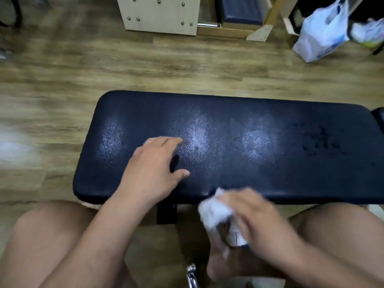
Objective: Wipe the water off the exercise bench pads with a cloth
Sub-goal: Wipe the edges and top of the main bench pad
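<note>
A long dark blue bench pad [239, 125] lies across the middle of the view, glossy under the light. Water droplets [320, 140] bead on its right part. My left hand [153, 163] rests flat on the pad's left half with fingers spread. My right hand [255, 215] is blurred at the pad's near edge and grips a crumpled white cloth [212, 213], which hangs just below that edge. A second pad's dark corner [379, 118] shows at the far right.
Wood-look floor [104, 65] surrounds the bench. A light wooden cabinet [160, 15] and a box holding another dark pad [241, 13] stand at the back. White plastic bags [324, 32] sit at the back right. My bare knees flank the bench's near side.
</note>
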The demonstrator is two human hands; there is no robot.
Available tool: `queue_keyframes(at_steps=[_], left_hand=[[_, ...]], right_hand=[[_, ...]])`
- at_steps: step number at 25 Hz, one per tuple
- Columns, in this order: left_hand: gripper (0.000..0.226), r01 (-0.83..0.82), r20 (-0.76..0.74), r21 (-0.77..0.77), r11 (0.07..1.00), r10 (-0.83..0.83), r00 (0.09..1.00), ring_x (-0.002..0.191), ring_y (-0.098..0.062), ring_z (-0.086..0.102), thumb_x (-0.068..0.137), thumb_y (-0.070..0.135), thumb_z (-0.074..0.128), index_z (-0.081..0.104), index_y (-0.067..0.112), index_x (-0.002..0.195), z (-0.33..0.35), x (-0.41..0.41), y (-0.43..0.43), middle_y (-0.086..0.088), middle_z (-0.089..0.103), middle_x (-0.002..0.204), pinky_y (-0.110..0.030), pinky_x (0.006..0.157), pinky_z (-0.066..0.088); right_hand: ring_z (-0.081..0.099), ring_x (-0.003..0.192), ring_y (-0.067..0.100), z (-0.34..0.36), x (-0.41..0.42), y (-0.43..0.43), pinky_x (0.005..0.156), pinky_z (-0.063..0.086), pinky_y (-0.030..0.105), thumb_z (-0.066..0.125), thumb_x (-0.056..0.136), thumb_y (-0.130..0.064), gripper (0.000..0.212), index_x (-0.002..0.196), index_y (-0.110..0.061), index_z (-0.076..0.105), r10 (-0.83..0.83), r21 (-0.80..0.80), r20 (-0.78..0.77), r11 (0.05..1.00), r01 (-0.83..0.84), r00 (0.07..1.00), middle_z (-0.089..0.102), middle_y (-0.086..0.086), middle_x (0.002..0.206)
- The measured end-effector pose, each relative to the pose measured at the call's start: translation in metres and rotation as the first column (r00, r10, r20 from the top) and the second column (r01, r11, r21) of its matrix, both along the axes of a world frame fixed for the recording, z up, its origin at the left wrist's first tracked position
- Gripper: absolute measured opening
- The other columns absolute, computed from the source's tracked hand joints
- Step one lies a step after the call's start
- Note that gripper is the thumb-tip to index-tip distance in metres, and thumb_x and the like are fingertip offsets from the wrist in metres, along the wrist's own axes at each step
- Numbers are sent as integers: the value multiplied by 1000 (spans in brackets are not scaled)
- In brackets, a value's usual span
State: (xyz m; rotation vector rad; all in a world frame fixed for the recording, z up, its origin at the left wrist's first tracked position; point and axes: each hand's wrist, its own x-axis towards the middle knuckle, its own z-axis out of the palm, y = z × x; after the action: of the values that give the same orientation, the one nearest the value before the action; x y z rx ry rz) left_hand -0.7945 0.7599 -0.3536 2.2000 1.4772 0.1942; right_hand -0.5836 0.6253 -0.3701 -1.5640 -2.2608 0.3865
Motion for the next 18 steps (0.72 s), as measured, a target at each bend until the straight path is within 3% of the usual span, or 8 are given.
queue_keyframes(at_steps=[3,8,10,11,12,14,16,18], left_hand=[[70,40,-54,0,999,-40,998,144,-20,30,84,47,70,44,25,145,-9,-5,-14,3,42,151,-39,119,27],[56,-28,-8,72,997,28,1000,143,-27,36,88,43,66,55,18,137,-15,-28,-25,-4,49,147,-44,118,31],[56,-101,28,126,987,98,995,137,-30,43,88,48,56,58,15,133,-12,-38,-17,-7,54,142,-46,114,36],[58,-129,56,140,982,122,991,134,-31,46,87,50,51,59,14,131,-10,-42,-12,-9,55,141,-47,113,38],[60,-142,78,134,981,132,988,133,-31,47,86,51,49,58,13,132,-9,-44,-8,-10,55,140,-47,112,38],[61,-136,63,85,987,131,989,134,-31,45,87,51,48,56,13,134,-10,-44,0,-10,53,142,-45,113,36],[61,-114,10,56,992,113,994,135,-32,43,88,50,48,54,14,135,-16,-48,-2,-11,51,144,-47,113,36],[61,-102,-6,55,993,103,995,136,-33,43,87,52,46,55,14,134,-25,-53,-12,-11,51,144,-48,112,37]], right_hand=[[59,103,28,30,46,136,94,43,32,48,85,-14,37,118,-17,64,-329,221,50,924,311,943,64,12,115],[58,95,41,0,41,207,76,45,41,44,94,-30,30,108,-12,64,-612,-7,276,770,638,741,55,18,100],[58,86,32,-13,-28,119,68,44,37,34,89,-39,34,103,-20,59,-333,-158,278,909,385,901,53,4,96],[58,85,28,-10,-60,65,69,46,38,29,87,-43,38,103,-23,57,-14,-341,165,937,70,986,52,0,96],[58,85,26,1,-82,26,71,50,40,28,86,-44,40,106,-25,57,272,-478,65,853,-209,960,54,1,97],[59,81,24,14,-74,40,68,53,40,35,86,-33,37,109,-21,61,509,-331,52,821,-466,859,58,5,96],[55,77,17,25,-28,127,67,45,30,49,85,-17,27,104,-18,68,87,-37,137,996,-82,987,60,4,88],[60,86,27,27,29,208,72,40,24,50,85,-23,33,111,-16,68,-381,94,161,924,370,910,64,12,94]])
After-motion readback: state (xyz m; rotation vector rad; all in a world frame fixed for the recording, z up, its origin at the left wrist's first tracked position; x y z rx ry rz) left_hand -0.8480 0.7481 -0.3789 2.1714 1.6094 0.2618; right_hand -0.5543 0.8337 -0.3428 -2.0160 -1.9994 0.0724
